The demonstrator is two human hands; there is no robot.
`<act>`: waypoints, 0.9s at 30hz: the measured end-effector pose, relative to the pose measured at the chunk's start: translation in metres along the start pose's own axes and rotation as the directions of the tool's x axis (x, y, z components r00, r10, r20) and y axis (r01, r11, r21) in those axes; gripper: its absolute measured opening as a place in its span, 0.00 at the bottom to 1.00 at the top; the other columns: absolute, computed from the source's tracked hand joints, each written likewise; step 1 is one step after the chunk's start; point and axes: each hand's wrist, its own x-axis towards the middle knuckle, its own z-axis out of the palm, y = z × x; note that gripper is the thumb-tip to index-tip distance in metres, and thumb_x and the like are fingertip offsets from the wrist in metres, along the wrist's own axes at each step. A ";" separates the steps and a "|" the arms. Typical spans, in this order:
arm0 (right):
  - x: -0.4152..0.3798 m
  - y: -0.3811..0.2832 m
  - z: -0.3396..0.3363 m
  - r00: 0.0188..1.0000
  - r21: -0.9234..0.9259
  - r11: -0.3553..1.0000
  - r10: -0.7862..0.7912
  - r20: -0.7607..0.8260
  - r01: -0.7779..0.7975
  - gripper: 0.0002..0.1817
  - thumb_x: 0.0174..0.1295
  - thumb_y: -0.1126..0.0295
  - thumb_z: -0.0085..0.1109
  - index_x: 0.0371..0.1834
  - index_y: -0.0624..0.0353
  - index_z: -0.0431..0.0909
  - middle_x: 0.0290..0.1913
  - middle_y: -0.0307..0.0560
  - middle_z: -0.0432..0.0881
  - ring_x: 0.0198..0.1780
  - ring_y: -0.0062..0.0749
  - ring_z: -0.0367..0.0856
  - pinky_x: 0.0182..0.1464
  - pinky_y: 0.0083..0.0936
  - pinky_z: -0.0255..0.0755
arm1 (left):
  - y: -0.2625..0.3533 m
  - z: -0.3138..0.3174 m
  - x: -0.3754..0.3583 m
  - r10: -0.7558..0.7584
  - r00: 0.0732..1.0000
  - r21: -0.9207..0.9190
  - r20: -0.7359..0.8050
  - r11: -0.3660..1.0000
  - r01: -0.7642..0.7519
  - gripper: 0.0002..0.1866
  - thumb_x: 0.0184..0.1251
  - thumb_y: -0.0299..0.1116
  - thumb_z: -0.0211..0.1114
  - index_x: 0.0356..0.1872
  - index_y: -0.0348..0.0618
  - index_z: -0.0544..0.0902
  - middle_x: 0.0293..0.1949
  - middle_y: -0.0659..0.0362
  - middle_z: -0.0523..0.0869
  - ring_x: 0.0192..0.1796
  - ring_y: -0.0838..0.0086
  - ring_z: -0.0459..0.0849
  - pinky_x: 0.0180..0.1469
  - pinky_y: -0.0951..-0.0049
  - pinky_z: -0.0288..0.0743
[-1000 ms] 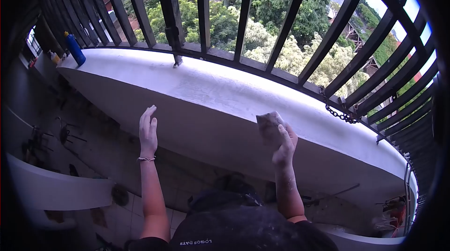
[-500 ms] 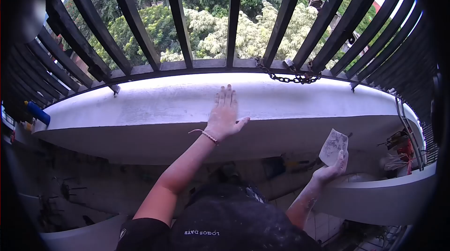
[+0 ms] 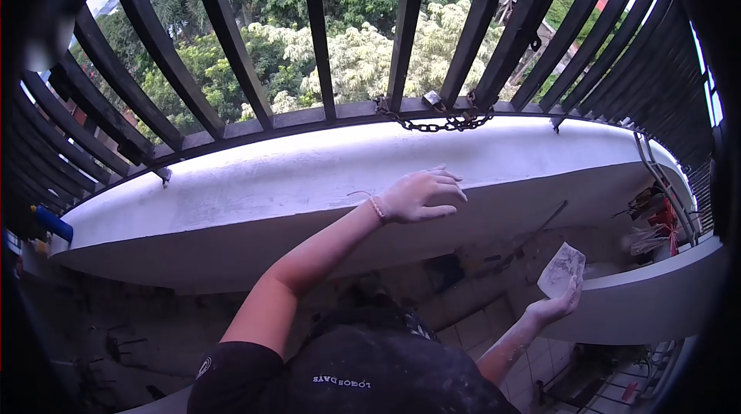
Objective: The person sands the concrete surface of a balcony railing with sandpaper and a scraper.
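My left hand (image 3: 423, 196), dusted white and with a thin bracelet at the wrist, is at the front edge of the white ledge (image 3: 255, 182). Its fingers are apart and point right, with nothing held; whether it touches the ledge is unclear. Lower right, my right hand (image 3: 557, 306) grips a flat, whitish, smudged piece (image 3: 562, 269) that stands up from the palm. What the piece is made of cannot be made out.
Dark metal railing bars (image 3: 319, 35) rise behind the ledge, with a chain (image 3: 440, 127) and a padlock (image 3: 432, 98). A blue cylinder (image 3: 54, 223) is at the far left. A lower curved white wall (image 3: 648, 306) and red items (image 3: 665, 217) are at right.
My left hand has moved right and turned from pointing forward to pointing right. My right hand with the whitish piece is slightly lower and further right. The view has shifted and tilted.
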 end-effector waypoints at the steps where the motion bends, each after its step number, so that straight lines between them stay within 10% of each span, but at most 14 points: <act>1: 0.001 0.000 0.004 0.999 -0.009 1.000 0.016 -0.028 -0.016 0.26 0.75 0.63 0.50 0.66 0.76 0.74 0.67 0.64 0.78 0.68 0.50 0.78 0.73 0.44 0.69 | -0.014 -0.016 -0.015 -0.080 0.997 -0.056 0.021 0.995 0.081 0.24 0.76 0.49 0.60 0.63 0.45 0.81 0.66 0.53 0.82 0.76 0.52 0.71 0.82 0.46 0.56; 6: -0.008 0.002 0.041 0.993 -0.022 0.999 -0.033 0.118 0.036 0.18 0.75 0.65 0.51 0.53 0.72 0.80 0.48 0.52 0.85 0.51 0.37 0.85 0.57 0.36 0.79 | -0.047 -0.071 -0.102 -0.482 0.867 0.453 -0.125 0.750 0.482 0.37 0.82 0.57 0.46 0.82 0.44 0.60 0.84 0.50 0.56 0.87 0.56 0.49 0.86 0.52 0.41; 13: -0.006 0.030 0.093 0.874 0.022 0.999 -0.031 0.484 0.023 0.16 0.75 0.70 0.49 0.53 0.70 0.81 0.46 0.47 0.85 0.45 0.27 0.82 0.51 0.26 0.76 | -0.065 -0.112 -0.117 -0.893 0.386 0.455 -0.230 0.252 0.854 0.39 0.80 0.60 0.49 0.76 0.36 0.67 0.73 0.43 0.73 0.73 0.51 0.73 0.76 0.50 0.62; 18: -0.021 0.049 0.120 0.859 0.100 0.982 0.088 0.504 -0.159 0.17 0.74 0.69 0.50 0.54 0.71 0.82 0.48 0.49 0.86 0.50 0.30 0.84 0.56 0.29 0.76 | -0.082 -0.052 -0.076 -0.428 0.877 0.696 -0.218 0.562 0.447 0.43 0.79 0.61 0.49 0.78 0.31 0.62 0.74 0.40 0.70 0.78 0.48 0.66 0.80 0.50 0.55; 22: -0.027 0.048 0.129 0.796 0.148 0.951 0.133 0.591 -0.270 0.21 0.73 0.69 0.47 0.60 0.72 0.80 0.54 0.53 0.86 0.56 0.35 0.85 0.62 0.33 0.77 | -0.075 -0.008 0.001 -0.368 0.924 0.660 -0.102 0.670 0.340 0.44 0.78 0.64 0.47 0.78 0.32 0.63 0.74 0.41 0.71 0.77 0.51 0.68 0.80 0.52 0.57; 25: -0.020 0.050 0.144 0.779 0.177 0.932 0.149 0.609 -0.316 0.23 0.73 0.68 0.46 0.64 0.74 0.79 0.57 0.56 0.85 0.59 0.39 0.85 0.64 0.37 0.77 | -0.063 -0.026 0.047 -0.622 0.782 0.428 0.048 0.720 0.546 0.40 0.78 0.62 0.48 0.78 0.40 0.67 0.70 0.46 0.78 0.72 0.53 0.76 0.77 0.55 0.63; 27: -0.012 0.052 0.152 0.803 0.182 0.929 0.165 0.573 -0.321 0.25 0.73 0.67 0.45 0.66 0.74 0.77 0.60 0.57 0.84 0.61 0.42 0.84 0.66 0.39 0.77 | -0.084 -0.016 0.055 -0.561 0.823 0.478 -0.093 0.700 0.531 0.37 0.79 0.61 0.48 0.77 0.45 0.69 0.67 0.49 0.81 0.68 0.54 0.80 0.75 0.57 0.66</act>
